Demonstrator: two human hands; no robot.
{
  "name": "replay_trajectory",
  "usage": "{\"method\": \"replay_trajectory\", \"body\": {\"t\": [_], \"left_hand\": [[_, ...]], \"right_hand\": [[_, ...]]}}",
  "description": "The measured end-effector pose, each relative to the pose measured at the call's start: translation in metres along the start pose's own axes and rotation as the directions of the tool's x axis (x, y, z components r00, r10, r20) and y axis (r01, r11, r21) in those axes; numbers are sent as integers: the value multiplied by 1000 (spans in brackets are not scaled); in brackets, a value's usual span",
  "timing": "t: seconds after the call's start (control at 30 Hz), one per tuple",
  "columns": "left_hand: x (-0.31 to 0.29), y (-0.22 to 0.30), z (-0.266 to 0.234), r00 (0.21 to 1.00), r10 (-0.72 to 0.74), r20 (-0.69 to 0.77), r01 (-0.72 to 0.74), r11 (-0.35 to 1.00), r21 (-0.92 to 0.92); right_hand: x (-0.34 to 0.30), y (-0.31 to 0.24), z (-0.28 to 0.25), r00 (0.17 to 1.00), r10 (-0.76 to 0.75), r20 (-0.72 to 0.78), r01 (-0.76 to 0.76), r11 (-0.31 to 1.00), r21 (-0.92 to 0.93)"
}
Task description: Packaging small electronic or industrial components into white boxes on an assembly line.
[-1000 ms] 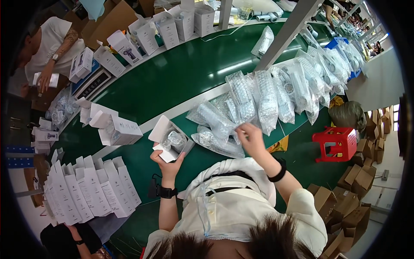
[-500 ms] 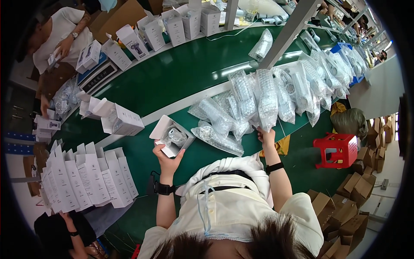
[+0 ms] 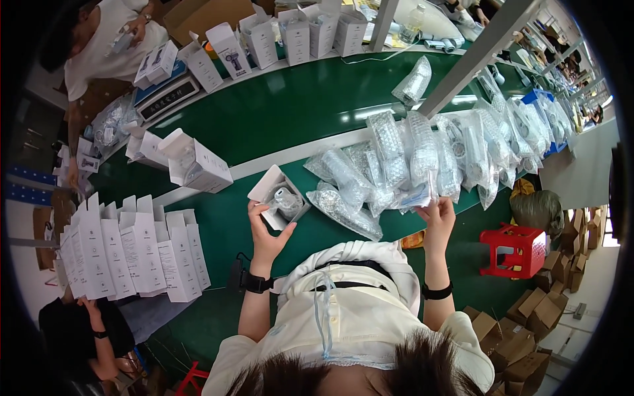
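Note:
My left hand (image 3: 269, 239) grips the near left corner of an open white box (image 3: 305, 210), thumb and fingers spread along its edges. Inside the box lies a white rounded device (image 3: 286, 200) in clear wrap, only its upper part showing. With pinched fingers, my right hand (image 3: 437, 224) holds a flat clear plastic bag (image 3: 416, 197) with something white and bluish in it, at the near edge of the pile. Bubble-wrapped devices (image 3: 389, 155) heap up just beyond that hand, and another clear-wrapped piece (image 3: 343, 210) lies between my hands.
Two open white boxes (image 3: 198, 165) stand left of mine, with rows of tall white boxes (image 3: 135, 251) nearer. A green conveyor (image 3: 277, 105) runs beyond a pale rail; a grey post (image 3: 475, 59) rises there. A red stool (image 3: 514, 249) and cartons (image 3: 528, 317) are right. Co-workers (image 3: 109, 39) sit left.
My right hand has drawn back from the pile's near edge, now lifting the flat plastic bag into sight. My left hand stays on the box. The whole view has shifted slightly.

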State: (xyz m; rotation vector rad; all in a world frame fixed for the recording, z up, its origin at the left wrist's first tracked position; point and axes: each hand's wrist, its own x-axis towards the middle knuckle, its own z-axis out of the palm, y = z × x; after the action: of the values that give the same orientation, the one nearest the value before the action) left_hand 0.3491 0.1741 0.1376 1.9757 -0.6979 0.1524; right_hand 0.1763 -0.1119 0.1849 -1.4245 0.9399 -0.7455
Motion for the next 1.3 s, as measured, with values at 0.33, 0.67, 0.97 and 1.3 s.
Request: {"method": "replay_trajectory", "body": {"t": [0.33,0.67,0.97,1.3], "left_hand": [[37,52,-11,957,-272,103,231,925,301],[57,34,-23,928,-372,-2,367,915,168],[62,33,-30,871,-489,52,489,872,18],[52,32,-24,894,-444,-61,444,896,-18]], "right_hand": [[14,-57,124,779,-57,624,-172,938,301],[3,-25,193,216,-542,812,435,798,417],[-1,-39,203,-353,-429,831,740,415,529],[-7,-15,191,-241,-496,835,937,106,333]]}}
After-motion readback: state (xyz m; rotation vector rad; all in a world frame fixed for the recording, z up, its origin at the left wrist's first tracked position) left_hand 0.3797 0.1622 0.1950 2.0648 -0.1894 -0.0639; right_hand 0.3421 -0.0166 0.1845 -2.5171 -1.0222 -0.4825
